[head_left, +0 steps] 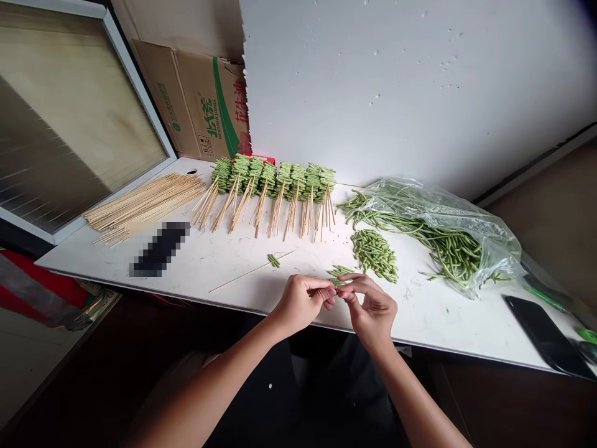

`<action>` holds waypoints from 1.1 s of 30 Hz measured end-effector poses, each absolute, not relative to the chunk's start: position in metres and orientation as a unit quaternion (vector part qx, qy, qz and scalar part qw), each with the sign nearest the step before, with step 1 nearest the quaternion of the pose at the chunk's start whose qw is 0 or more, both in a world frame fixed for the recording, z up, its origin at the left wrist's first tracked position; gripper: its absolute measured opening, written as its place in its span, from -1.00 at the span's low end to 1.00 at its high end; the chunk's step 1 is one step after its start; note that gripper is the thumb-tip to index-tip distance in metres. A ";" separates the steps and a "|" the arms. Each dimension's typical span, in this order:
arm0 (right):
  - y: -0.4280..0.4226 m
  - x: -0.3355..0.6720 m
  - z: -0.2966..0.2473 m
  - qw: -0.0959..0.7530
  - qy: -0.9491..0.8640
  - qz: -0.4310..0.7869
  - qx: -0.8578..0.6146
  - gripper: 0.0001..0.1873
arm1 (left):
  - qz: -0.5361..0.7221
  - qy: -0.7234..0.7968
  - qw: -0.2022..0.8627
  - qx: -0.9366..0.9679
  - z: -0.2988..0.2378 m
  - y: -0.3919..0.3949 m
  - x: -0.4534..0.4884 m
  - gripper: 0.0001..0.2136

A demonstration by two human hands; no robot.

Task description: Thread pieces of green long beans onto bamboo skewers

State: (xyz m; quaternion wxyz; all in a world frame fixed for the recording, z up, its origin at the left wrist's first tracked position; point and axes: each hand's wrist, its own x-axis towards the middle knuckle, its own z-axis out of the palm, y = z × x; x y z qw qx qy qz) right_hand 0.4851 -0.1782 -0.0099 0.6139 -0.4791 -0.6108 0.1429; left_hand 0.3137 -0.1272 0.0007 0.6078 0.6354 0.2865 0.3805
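Note:
My left hand (305,302) and my right hand (370,305) meet at the table's front edge, fingertips pinched together. What they pinch is too small and covered to make out. Just behind the fingertips lie several cut green bean pieces (340,271), partly hidden by my hands. Left of them a single bamboo skewer (242,275) lies on the white table, with a few short bean pieces (273,261) threaded on it. A heap of cut green beans (374,254) sits beyond my right hand.
Finished bean skewers (275,180) stand stacked in bundles at the back. Loose bamboo skewers (149,198) lie left, near a pixelated dark patch (161,249). Whole long beans (454,249) spill from a clear plastic bag (499,239) at right. A black phone (536,330) lies near the right edge.

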 end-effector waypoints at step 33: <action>-0.171 0.512 0.015 0.418 -0.781 0.117 -0.450 -0.67 | 0.388 0.351 0.657 0.543 -0.014 -0.116 0.316 -0.65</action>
